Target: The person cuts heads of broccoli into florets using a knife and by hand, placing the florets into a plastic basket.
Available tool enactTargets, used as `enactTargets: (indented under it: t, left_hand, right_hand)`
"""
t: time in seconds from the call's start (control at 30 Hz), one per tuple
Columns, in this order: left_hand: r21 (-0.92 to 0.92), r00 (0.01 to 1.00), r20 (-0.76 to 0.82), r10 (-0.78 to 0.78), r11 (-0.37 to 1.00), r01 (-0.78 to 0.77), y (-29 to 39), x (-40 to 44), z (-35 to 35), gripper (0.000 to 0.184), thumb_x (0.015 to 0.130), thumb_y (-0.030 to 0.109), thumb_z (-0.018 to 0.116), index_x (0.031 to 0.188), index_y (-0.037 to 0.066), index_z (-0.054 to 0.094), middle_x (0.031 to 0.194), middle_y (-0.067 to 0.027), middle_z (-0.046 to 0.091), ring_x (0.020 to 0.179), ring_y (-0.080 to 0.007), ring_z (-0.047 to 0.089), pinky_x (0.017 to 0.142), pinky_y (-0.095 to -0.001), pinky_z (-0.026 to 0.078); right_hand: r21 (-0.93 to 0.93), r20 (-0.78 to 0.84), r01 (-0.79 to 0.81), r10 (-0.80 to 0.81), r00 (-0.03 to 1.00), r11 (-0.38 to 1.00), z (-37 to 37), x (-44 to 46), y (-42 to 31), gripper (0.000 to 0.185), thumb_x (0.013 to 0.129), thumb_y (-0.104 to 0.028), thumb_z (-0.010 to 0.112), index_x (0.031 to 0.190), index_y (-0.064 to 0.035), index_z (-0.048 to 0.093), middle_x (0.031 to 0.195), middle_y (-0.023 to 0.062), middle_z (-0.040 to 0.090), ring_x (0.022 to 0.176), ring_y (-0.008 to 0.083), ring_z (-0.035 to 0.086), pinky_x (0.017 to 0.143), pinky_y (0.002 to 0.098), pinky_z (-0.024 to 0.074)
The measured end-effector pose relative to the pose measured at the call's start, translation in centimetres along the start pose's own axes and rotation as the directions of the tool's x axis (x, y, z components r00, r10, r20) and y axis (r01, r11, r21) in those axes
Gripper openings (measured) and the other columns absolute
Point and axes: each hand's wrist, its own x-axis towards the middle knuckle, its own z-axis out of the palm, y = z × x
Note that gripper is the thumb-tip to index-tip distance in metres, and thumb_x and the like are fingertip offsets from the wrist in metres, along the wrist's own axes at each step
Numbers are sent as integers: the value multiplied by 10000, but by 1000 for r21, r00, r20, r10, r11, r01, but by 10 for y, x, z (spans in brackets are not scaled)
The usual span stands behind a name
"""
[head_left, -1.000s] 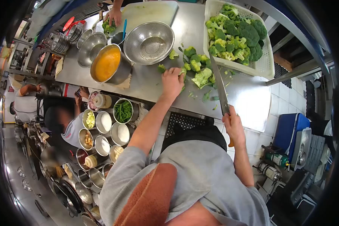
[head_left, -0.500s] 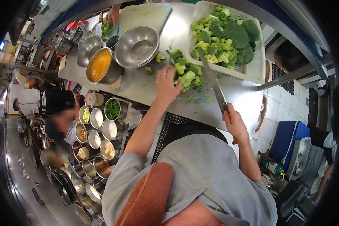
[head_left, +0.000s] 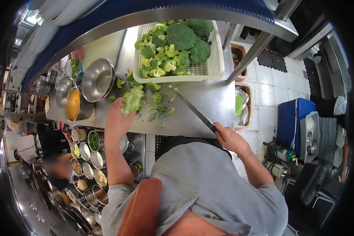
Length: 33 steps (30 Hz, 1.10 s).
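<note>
My left hand point(head_left: 119, 118) holds a pale green broccoli piece point(head_left: 133, 100) above the steel table point(head_left: 208, 98). My right hand point(head_left: 228, 137) grips the handle of a long knife point(head_left: 194, 110), whose blade points up and left over the table. Cut broccoli florets point(head_left: 157, 97) and leafy trimmings point(head_left: 161, 114) lie between the two hands. Just beyond them stands a white perforated crate point(head_left: 220, 65) with broccoli florets and larger heads point(head_left: 181, 36). To the left of the florets is a perforated steel bowl point(head_left: 98, 80).
A pot of orange liquid point(head_left: 73, 104) stands at the table's left. Metal containers of ingredients point(head_left: 96, 159) are at lower left, near a person in dark clothing. A shelf post point(head_left: 249, 55) rises behind the table's right end. Bins point(head_left: 243, 106) and a blue cooler point(head_left: 295, 118) are at right.
The view has swung right, so the crate and bowls appear further left. My left hand has picked up a broccoli piece. The knife remains in my right hand, its tip now away from the crate.
</note>
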Motion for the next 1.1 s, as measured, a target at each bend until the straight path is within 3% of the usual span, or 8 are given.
enactTargets:
  t: [0.13,0.23,0.37,0.5,0.7,0.8,0.87,1.1]
  left_hand:
    - [-704,830,271,487,688,-174,80,1,38,440,800,162,785,1168,19,591,1004,-52,668,886,-151,652,773,-307,527]
    - [-719,467,695,547,544,433,163,8,116,403,826,161,770,1139,-13,583,993,-72,638,738,-134,637,608,-265,537]
    - [-674,495,710,500,282,682,239,29,243,304,851,142,741,1035,-43,586,902,-75,618,757,-136,621,618,-266,536]
    - [-877,843,480,243,119,466,304,72,312,662,861,191,741,1350,-40,358,1070,-113,599,884,-185,622,760,-340,558]
    - [-831,679,188,709,483,-274,209,22,224,405,844,185,742,1194,11,634,1052,-110,701,894,-201,669,821,-344,545]
    - [-887,799,28,601,384,-258,119,3,163,130,876,93,693,985,29,722,988,-93,724,874,-166,678,779,-313,543]
    - [-662,927,-189,323,655,-363,53,6,120,112,863,65,690,969,33,697,939,-87,695,803,-176,666,735,-303,537]
    - [-101,872,-488,-35,995,-17,-146,12,92,307,779,49,694,1084,57,672,1162,-151,641,1003,-325,633,832,-379,532]
  right_hand:
    - [-1,-25,-12,12,1000,1000,7,-3,6,229,922,-38,512,1145,-4,474,715,303,616,723,495,616,667,581,466]
    - [-20,-91,84,-85,992,996,32,-5,43,292,913,-43,521,1201,-11,480,730,306,623,738,491,627,679,578,478]
    - [-68,-60,10,-14,998,998,25,-10,20,391,907,-47,514,1293,-16,467,756,307,635,745,486,633,697,577,481]
    - [-23,-55,25,-26,998,999,36,-12,23,385,913,-57,515,1292,-18,458,764,316,631,747,498,624,698,580,474]
    - [23,-43,-12,13,999,1000,40,-4,26,361,921,-69,518,1278,-22,487,783,344,622,786,523,616,716,613,460]
    - [-37,4,-59,60,998,998,38,0,25,375,915,-59,538,1290,-55,519,838,322,642,806,508,627,717,580,480]
    - [-37,24,-47,48,999,998,35,2,21,378,910,-57,556,1287,-62,534,854,303,650,806,495,632,711,561,493]
    - [-380,-154,41,-107,982,924,22,33,25,547,810,-94,727,1334,-159,587,873,180,580,744,360,655,671,453,535]
